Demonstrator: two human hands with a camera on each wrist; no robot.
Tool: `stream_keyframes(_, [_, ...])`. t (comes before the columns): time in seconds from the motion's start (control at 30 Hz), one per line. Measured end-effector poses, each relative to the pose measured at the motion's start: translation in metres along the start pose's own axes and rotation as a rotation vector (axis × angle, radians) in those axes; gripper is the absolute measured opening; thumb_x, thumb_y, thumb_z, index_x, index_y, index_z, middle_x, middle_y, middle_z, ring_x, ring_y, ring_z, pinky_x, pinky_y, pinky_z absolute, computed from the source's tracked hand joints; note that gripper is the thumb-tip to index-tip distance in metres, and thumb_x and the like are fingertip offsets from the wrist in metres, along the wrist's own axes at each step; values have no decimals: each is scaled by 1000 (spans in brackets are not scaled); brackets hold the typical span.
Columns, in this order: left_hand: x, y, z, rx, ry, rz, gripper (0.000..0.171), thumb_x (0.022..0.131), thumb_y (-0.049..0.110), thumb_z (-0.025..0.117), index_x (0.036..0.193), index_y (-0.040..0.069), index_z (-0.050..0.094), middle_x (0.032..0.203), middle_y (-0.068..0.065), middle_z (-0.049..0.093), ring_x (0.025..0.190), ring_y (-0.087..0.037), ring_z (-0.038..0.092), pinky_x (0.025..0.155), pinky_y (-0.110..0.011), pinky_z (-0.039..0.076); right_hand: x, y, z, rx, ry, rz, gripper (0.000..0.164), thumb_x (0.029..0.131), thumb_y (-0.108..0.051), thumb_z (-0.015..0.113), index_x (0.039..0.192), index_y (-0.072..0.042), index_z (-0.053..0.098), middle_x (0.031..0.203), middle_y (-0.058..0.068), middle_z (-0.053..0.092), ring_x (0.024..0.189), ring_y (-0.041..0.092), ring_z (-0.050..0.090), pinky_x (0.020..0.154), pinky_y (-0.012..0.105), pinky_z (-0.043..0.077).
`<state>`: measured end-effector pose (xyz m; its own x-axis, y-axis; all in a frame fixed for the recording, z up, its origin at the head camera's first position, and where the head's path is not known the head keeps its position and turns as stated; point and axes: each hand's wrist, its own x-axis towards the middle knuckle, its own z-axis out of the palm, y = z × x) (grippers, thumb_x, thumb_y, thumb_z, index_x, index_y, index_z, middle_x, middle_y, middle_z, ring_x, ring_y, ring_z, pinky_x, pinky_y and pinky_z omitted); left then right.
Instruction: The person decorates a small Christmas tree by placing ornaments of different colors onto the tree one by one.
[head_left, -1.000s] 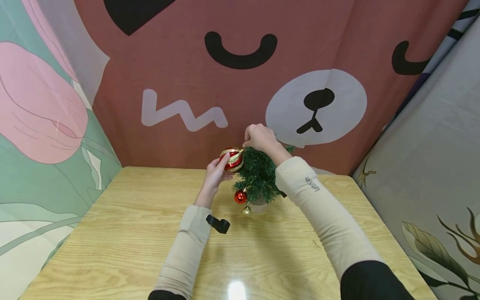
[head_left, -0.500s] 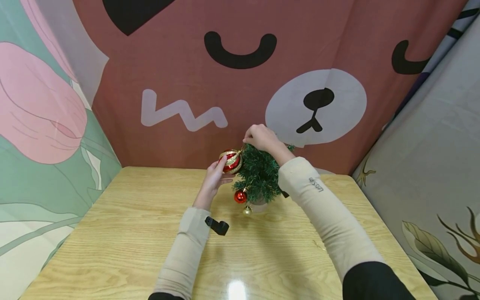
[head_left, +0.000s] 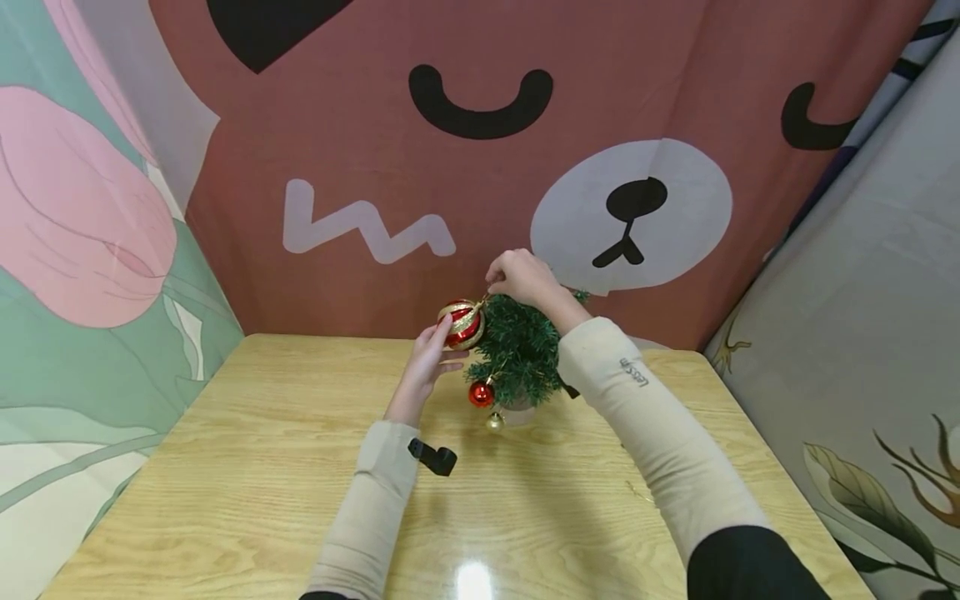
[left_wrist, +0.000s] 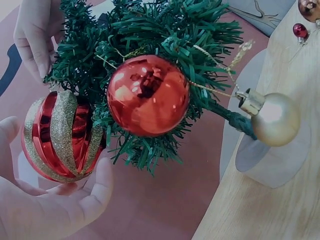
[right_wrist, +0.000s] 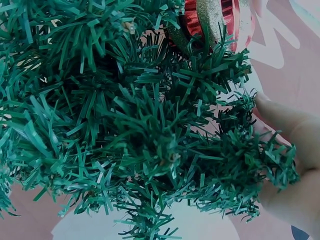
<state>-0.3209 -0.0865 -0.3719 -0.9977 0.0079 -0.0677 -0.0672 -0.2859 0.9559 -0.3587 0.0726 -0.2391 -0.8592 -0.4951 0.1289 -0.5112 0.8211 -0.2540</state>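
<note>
A red bauble with gold glitter stripes (head_left: 463,325) is at the left side of a small green Christmas tree (head_left: 528,350). My left hand (head_left: 426,360) holds this bauble from below and the left, thumb on its near side. Above the tree's upper left, my right hand (head_left: 521,277) pinches the bauble's gold cord close to a branch. Needles partly hide those fingers in the right wrist view. Lower on the tree hang a shiny red ball (left_wrist: 148,95) and a smaller gold ball (left_wrist: 276,120). The tree's pale pot (head_left: 517,415) stands on the table.
The wooden table (head_left: 285,467) ends against a patterned brown curtain (head_left: 360,292). A thin gold cord (head_left: 639,492) lies near my right sleeve. At a corner of the left wrist view are a small red ball (left_wrist: 300,31) and a copper-coloured ball (left_wrist: 311,9).
The striped bauble and my left hand have shifted slightly left and down. My right hand stays by the upper branch, its forearm moved slightly right, showing the cord on the table.
</note>
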Motion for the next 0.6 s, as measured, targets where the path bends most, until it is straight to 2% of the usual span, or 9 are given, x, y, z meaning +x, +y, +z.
stream_keyframes(0.13, [-2,2,0,-9,14,8,53,91,35,48,126,-3,35,104,-13,51,80,-30,61,81,-45,46,-4,2,-2,22,36,-39,20,85,-13,61,102,-5,67,102,9,63,87,20,59,74,33,48])
stream_keyframes(0.27, [-5,2,-1,24,53,39,54,93,33,46,129,-4,30,116,-17,45,98,-39,52,85,-47,43,-6,6,-1,44,78,-78,19,86,-11,61,101,-4,67,101,10,64,87,20,59,75,33,48])
stream_keyframes(0.4, [-8,3,-3,61,128,78,54,93,30,46,130,-5,30,123,-19,42,102,-36,48,82,-43,44,-10,8,0,69,121,-122,18,86,-11,60,100,-4,67,98,10,64,88,20,57,74,33,47])
stream_keyframes(0.6, [-13,2,-2,80,221,157,44,92,19,50,126,-5,37,112,-18,50,95,-27,51,73,-34,46,-17,10,0,108,202,-187,17,86,-11,60,99,-3,67,94,10,63,86,22,53,74,33,45])
